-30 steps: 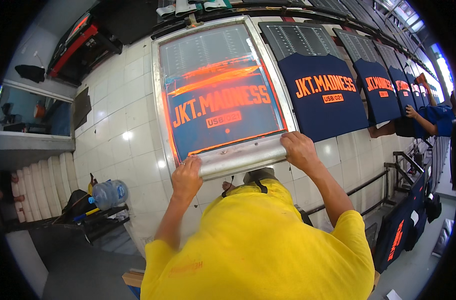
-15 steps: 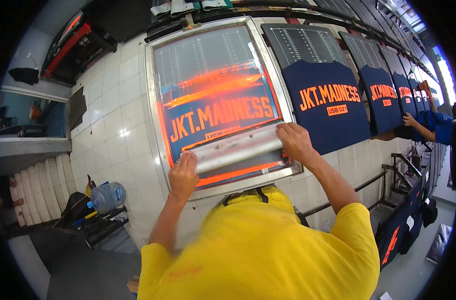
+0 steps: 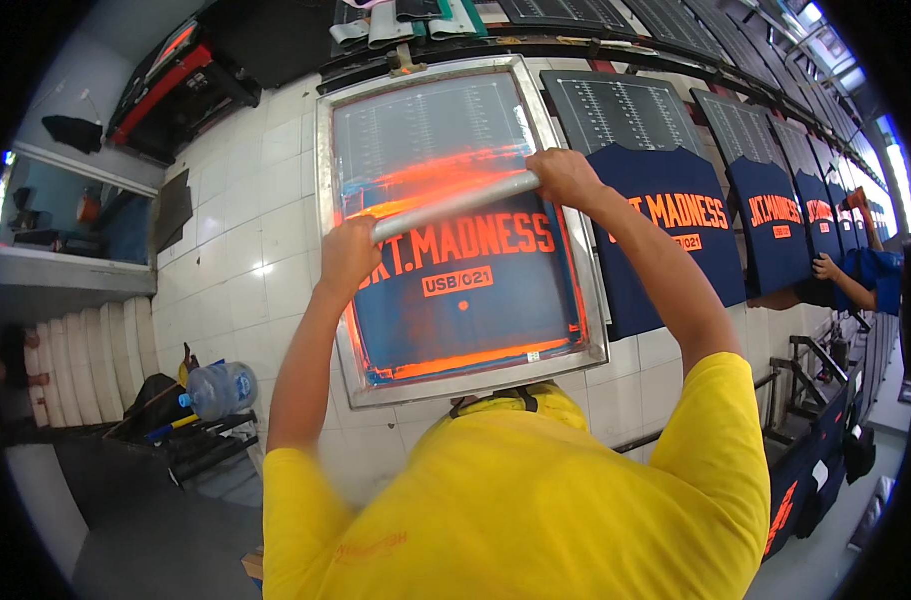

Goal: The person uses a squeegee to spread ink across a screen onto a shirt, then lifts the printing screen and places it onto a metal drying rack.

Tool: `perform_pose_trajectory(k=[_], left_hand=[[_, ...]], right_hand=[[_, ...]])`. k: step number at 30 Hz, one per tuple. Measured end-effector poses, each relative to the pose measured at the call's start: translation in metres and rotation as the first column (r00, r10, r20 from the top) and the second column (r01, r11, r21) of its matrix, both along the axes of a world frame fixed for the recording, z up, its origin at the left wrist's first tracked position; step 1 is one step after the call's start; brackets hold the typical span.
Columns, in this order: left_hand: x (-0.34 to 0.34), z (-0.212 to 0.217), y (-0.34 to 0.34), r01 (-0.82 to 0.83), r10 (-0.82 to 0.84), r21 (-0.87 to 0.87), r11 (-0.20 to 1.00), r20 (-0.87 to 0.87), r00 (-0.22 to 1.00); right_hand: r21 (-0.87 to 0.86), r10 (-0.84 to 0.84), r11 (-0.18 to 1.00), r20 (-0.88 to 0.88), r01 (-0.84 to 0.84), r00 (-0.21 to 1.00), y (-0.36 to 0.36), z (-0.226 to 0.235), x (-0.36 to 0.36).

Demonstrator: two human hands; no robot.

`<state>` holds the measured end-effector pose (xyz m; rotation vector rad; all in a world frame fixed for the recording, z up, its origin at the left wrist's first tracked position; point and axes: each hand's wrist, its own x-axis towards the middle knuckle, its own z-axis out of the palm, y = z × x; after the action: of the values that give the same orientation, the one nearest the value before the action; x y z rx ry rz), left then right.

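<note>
Both hands, left hand (image 3: 348, 252) and right hand (image 3: 564, 176) clenched around the squeegee (image 3: 454, 205), have pushed it up the screen frame (image 3: 326, 300), seemingly spreading orange ink (image 3: 431, 175) across the lettering.

Both hands grip the squeegee (image 3: 454, 206), left hand (image 3: 349, 255) on one end, right hand (image 3: 564, 176) on the other; it lies across the framed printing screen (image 3: 348, 130), over a streak of orange ink (image 3: 446, 178); navy shirts (image 3: 676, 225) line up to the right; a water bottle (image 3: 219, 388) sits lower left.
</note>
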<state>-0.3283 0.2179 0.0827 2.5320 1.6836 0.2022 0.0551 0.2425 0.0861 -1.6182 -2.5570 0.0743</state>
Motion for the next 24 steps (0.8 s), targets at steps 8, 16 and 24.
perform_pose_trajectory(k=[8, 16, 24], left_hand=[[-0.034, 0.019, -0.069, 0.059, -0.077, 0.137, 0.989, 0.136, 0.988], [-0.043, -0.002, -0.191, 0.133, -0.153, 0.115, 0.984, 0.191, 0.970], [-0.042, -0.024, -0.197, 0.173, -0.208, 0.213, 0.962, 0.158, 0.965]], right_hand=[[0.212, 0.066, 0.977, -0.129, -0.038, 0.989, -0.096, 0.015, -0.022], [0.143, 0.005, 0.989, -0.211, 0.026, 0.977, -0.244, 0.001, -0.038], [0.181, -0.028, 0.982, -0.181, 0.061, 0.983, -0.254, -0.012, -0.042]])
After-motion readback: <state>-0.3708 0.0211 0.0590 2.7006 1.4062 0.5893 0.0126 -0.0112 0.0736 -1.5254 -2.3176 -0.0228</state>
